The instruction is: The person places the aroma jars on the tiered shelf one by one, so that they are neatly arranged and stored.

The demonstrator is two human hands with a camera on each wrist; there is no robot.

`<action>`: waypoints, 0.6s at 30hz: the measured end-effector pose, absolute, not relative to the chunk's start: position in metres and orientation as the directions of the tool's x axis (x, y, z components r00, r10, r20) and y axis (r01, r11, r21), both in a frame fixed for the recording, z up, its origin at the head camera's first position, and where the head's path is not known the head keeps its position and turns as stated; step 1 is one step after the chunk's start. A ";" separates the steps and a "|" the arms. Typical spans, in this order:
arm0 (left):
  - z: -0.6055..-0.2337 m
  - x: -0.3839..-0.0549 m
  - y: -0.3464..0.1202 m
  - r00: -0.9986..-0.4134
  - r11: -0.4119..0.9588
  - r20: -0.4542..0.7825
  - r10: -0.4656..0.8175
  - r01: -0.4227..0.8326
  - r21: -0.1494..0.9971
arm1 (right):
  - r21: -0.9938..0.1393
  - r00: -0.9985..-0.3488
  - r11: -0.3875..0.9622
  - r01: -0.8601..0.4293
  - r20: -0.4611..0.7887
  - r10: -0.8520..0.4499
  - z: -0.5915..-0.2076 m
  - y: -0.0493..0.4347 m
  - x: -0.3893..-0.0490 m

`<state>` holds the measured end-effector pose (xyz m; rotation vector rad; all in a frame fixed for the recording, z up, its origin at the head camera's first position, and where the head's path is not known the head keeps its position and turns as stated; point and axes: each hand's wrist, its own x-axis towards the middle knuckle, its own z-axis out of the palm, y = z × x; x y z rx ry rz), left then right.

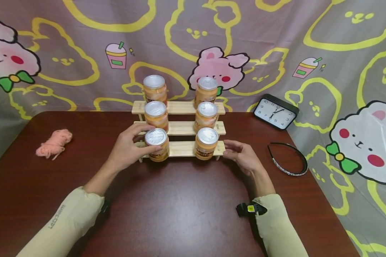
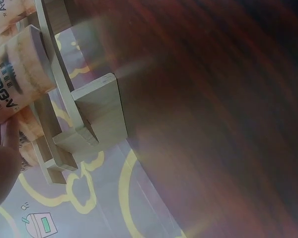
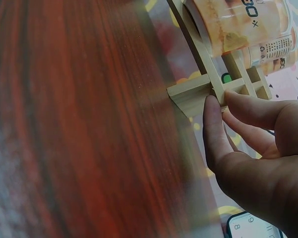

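A light wooden three-tier rack [image 1: 181, 149] stands on the table, with two silver-lidded orange cans on each tier. My left hand [image 1: 128, 146] holds the front left can [image 1: 157, 151] between thumb and fingers, at the bottom tier. In the left wrist view that can [image 2: 20, 74] shows its label, and only part of the hand [image 2: 5, 158] appears at the edge. My right hand [image 1: 242, 155] pinches the right end of the bottom tier, beside the front right can [image 1: 206, 148]. The right wrist view shows thumb and fingertips at the corner of the rack [image 3: 193, 91].
A bundle of pink yarn [image 1: 55, 143] lies at the left of the brown table [image 1: 180, 214]. A black-framed clock [image 1: 276, 112] stands at the back right, with a sparkly headband [image 1: 289, 171] in front of it. Behind the table hangs a cartoon-patterned cloth [image 1: 167, 43].
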<state>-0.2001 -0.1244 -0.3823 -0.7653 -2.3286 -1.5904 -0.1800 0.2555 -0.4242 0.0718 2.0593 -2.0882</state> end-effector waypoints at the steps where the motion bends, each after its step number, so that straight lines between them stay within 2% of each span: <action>1: -0.382 -0.200 -0.125 -0.840 0.281 0.454 0.295 0.531 0.799 | -0.983 -0.977 -0.003 0.181 -0.180 -0.112 -0.424 0.255 -0.180; 18: -0.381 -0.199 -0.123 -0.840 0.279 0.453 0.299 0.531 0.800 | -0.986 -0.981 0.002 0.166 -0.165 -0.099 -0.426 0.256 -0.181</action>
